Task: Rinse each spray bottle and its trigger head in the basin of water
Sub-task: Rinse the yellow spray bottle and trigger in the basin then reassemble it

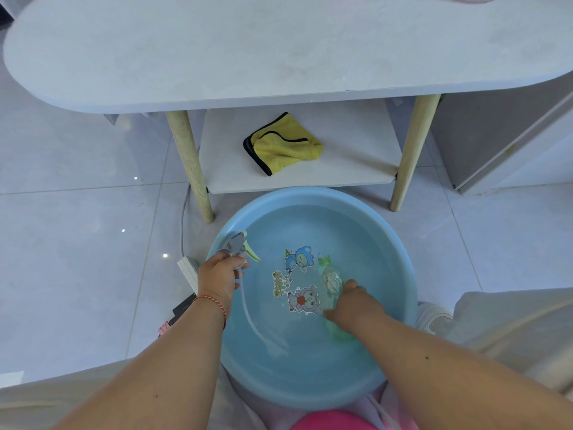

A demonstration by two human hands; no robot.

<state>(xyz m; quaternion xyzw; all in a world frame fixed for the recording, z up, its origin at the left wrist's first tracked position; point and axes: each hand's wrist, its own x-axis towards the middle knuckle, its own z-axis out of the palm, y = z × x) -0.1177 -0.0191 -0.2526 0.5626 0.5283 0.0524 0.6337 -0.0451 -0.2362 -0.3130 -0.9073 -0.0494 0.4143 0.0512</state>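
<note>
I see the basin on the floor before the surface. My left grip holds the trigger head over the basin's left rim; my right grip holds the spray bottle underwater, right. A cloth lies on the shelf behind.

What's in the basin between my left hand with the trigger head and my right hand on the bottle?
Head view: only water and the cartoon stickers on the basin floor lie between them.

Tiled floor — basin, shelf — cloth
</note>
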